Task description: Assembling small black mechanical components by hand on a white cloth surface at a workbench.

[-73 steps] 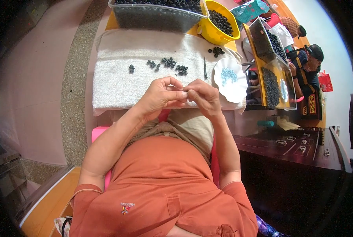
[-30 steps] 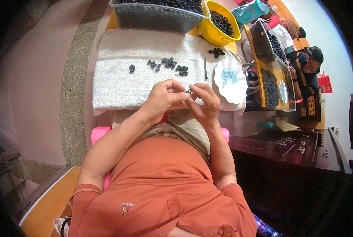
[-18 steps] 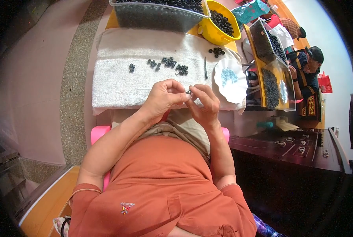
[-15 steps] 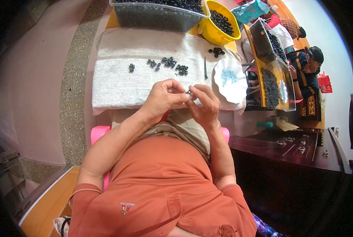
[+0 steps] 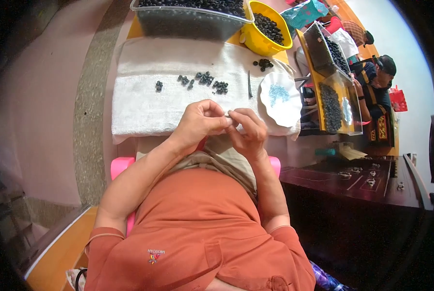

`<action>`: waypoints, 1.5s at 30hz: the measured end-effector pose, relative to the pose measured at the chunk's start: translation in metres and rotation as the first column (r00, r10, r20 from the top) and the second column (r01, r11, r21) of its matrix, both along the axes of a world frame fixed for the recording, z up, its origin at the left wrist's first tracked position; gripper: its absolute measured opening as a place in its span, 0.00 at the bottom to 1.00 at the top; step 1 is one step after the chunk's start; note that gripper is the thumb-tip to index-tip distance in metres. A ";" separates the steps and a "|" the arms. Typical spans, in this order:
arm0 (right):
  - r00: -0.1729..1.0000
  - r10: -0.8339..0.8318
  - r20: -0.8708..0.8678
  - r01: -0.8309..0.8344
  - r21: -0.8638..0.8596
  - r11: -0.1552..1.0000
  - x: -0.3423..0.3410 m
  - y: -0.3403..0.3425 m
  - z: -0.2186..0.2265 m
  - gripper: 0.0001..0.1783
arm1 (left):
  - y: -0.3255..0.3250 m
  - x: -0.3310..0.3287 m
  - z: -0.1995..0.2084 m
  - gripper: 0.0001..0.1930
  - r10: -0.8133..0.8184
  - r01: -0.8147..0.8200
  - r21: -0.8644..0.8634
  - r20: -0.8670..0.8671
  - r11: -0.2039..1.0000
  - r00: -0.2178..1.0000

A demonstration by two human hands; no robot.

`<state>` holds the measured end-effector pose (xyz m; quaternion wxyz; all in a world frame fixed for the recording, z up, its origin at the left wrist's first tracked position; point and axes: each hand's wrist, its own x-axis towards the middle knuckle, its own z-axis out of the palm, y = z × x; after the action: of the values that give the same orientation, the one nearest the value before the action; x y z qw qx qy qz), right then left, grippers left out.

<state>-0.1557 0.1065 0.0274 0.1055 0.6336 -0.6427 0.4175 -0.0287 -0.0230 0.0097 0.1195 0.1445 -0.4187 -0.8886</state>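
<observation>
Over the near edge of a white towel [image 5: 144, 109], my left hand [image 5: 201, 122] and my right hand [image 5: 250, 133] meet fingertip to fingertip. Both are closed in a pinch around a small black part, almost wholly hidden by the fingers. Beyond them, small clusters of black ring-like parts [image 5: 205, 78] lie on the towel. A thin dark pointed tool [image 5: 250, 84] rests to the right of these. Farther right is a white scalloped dish [image 5: 287, 115] with tiny pale blue pieces [image 5: 278, 95] in it.
At the far edge stand a clear bin [image 5: 188, 26] and a yellow tub [image 5: 260, 46], both holding black parts. A few loose parts [image 5: 264, 64] lie near the tub. On the right, a person [image 5: 377, 87] sits by another table with clear bins [image 5: 323, 53]. A dark cabinet [image 5: 352, 184] stands nearer.
The small black part showed between my fingertips before; now the fingers cover it almost fully. My right fingers have shifted slightly left, and the whole view has moved a little.
</observation>
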 end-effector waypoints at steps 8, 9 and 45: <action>0.978 -0.105 0.179 0.114 -0.041 0.993 -0.032 -0.010 0.023 0.16 | 0.003 0.000 0.013 0.13 0.065 -0.064 -0.014 0.111 0.998 0.992; 0.977 -0.165 0.133 0.175 -0.072 0.982 -0.043 -0.014 0.029 0.16 | 0.003 0.001 0.017 0.13 0.077 -0.072 -0.032 0.153 0.997 0.985; 0.905 -0.411 -0.111 0.395 0.578 0.714 -0.181 0.019 0.041 0.13 | 0.002 -0.003 0.001 0.06 0.156 -0.142 -0.087 0.188 0.986 0.970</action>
<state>-0.3371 0.1256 0.0689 -0.0158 0.4737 -0.8634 0.1727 -0.0317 -0.0207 0.0109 0.1495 0.2571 -0.4483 -0.8430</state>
